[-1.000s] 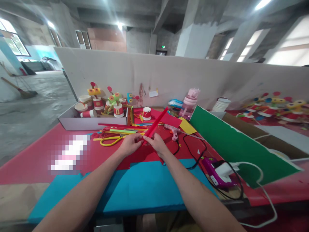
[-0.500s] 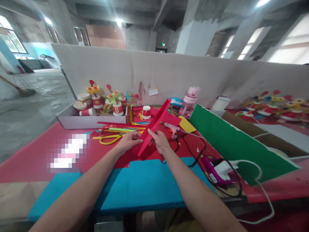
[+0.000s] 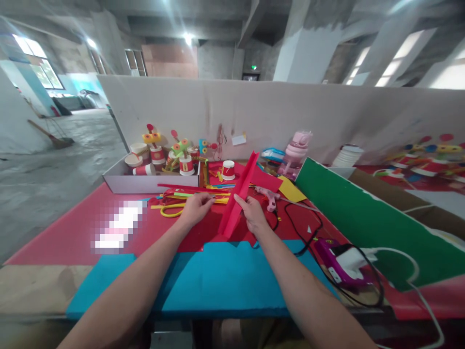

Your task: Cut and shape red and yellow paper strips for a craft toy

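Note:
My right hand [image 3: 253, 213] grips a folded strip of red paper [image 3: 238, 201], thumb on its near face. The strip is creased lengthwise into a V and slants up to the right above the table. Left of it, my left hand [image 3: 198, 208] is apart from the paper, its fingers loosely bent with nothing visible in them. Yellow-handled scissors [image 3: 170, 212] lie beside that hand, their blades partly hidden among coloured strips [image 3: 183, 195]. A pink glue gun [image 3: 268, 195] rests on the red table cover just beyond my right hand.
A white box [image 3: 152, 184] holds paper-cup figures at the back left. Behind the strip stand a paper cup [image 3: 228, 170] and a pink bottle [image 3: 296, 155]. At right are a green panel [image 3: 363, 223] and a purple power strip [image 3: 337, 271] with cables. Blue sheeting [image 3: 225, 276] covers the front edge.
My left hand has let go of the red paper and moved off to its left. The strip, in my right hand, now stands steeper. The view has turned slightly left.

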`<state>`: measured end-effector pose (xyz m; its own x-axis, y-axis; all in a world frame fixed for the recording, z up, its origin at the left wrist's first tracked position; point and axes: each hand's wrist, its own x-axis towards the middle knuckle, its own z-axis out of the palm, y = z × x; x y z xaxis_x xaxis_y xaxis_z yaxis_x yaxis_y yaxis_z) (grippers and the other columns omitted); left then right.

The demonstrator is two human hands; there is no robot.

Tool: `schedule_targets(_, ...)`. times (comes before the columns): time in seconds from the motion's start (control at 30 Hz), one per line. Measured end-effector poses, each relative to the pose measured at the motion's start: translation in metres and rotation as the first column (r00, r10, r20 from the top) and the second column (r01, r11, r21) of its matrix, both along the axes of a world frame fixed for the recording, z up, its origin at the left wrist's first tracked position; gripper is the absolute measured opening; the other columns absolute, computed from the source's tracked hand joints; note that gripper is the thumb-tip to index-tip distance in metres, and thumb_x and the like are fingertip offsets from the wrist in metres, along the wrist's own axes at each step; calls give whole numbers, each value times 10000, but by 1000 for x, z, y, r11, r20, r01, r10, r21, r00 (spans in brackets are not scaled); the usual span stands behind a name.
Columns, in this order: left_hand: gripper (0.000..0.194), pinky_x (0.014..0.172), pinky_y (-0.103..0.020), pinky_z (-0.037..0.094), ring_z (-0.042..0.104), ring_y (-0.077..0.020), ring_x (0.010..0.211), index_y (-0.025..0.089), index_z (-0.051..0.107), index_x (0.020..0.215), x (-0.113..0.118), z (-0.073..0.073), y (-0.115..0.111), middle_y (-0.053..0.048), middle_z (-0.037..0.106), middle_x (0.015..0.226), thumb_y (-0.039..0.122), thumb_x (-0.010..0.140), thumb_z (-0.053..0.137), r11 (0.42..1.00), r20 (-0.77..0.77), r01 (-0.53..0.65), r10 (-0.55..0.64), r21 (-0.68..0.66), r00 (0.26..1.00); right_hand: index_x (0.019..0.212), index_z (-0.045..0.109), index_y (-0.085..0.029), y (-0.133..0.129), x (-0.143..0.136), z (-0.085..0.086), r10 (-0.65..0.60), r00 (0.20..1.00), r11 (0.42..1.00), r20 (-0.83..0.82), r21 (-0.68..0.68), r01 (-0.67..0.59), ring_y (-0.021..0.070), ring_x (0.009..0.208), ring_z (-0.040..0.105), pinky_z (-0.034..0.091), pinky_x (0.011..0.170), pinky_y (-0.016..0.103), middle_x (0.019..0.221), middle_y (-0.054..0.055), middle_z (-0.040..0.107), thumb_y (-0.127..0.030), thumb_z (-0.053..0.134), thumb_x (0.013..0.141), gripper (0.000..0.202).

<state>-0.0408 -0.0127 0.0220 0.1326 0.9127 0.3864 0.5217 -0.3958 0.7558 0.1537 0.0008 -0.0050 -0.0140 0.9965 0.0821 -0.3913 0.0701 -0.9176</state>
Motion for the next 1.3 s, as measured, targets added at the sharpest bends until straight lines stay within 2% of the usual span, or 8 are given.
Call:
schedule_targets(0.13,144,565,-252,340,552,-164,579,202,671,739,-50,17,12,-18,642,617,280,764,553,943,-220,-273,312,191,924,816,673,-174,1,2,0,-17,1000,1000,-7,-6,17,194,613,663,537,559,299,675,7,708,-419,782,603,343)
schedule_targets(0.23,100,572,-256,362,579,-183,610,196,658,658,-81,20,16,-38,656,635,231,713,582,975,-496,-220,208,34,843,826,677,-172,2,3,0,-25,999,999,22,-25,25,200,612,663,535,579,309,665,7,705,-433,772,603,356)
schedule_targets(0.37,160,669,-284,428,624,-248,833,182,658,831,-92,15,14,-109,674,921,152,714,553,971,-815,-237,116,-26,567,808,684,-163,1,1,-2,-18,995,1000,101,-19,20,204,645,662,526,625,306,668,18,702,-444,751,620,344)
schedule_targets(0.6,449,781,-403,454,628,-335,955,145,473,1221,-79,24,8,-195,658,1054,233,783,513,975,-941,-220,46,-30,336,765,686,-159,0,-1,-5,-65,980,998,190,3,66,205,657,646,507,619,303,662,25,693,-466,713,643,332)
schedule_targets(0.8,376,664,-298,438,637,-258,815,197,570,1042,-74,89,10,-96,692,930,295,679,575,986,-914,-98,-88,-137,396,779,689,-149,1,-4,-7,-57,981,998,185,14,56,184,645,637,495,606,289,708,34,708,-465,715,639,346)
schedule_targets(0.97,262,561,-230,390,603,-191,676,198,609,858,-75,149,6,-16,667,733,252,602,623,930,-863,-142,-247,-338,441,764,687,-143,2,-2,-5,-55,989,998,139,-14,57,175,616,628,493,598,288,671,29,698,-460,727,625,348)
schedule_targets(1.17,250,497,-143,341,499,-106,589,136,611,844,-117,182,-10,30,592,635,258,633,667,898,-788,-105,-314,-427,529,772,685,-149,4,2,-2,-78,994,997,77,-15,80,181,623,633,495,596,286,659,21,693,-440,725,630,326)
schedule_targets(1.3,386,492,-148,392,530,-113,588,111,611,944,-149,191,-28,24,616,670,303,627,717,853,-603,-104,-271,-512,750,771,669,-165,3,0,1,-61,998,998,25,-25,62,168,609,625,493,584,275,678,10,695,-375,717,623,262)
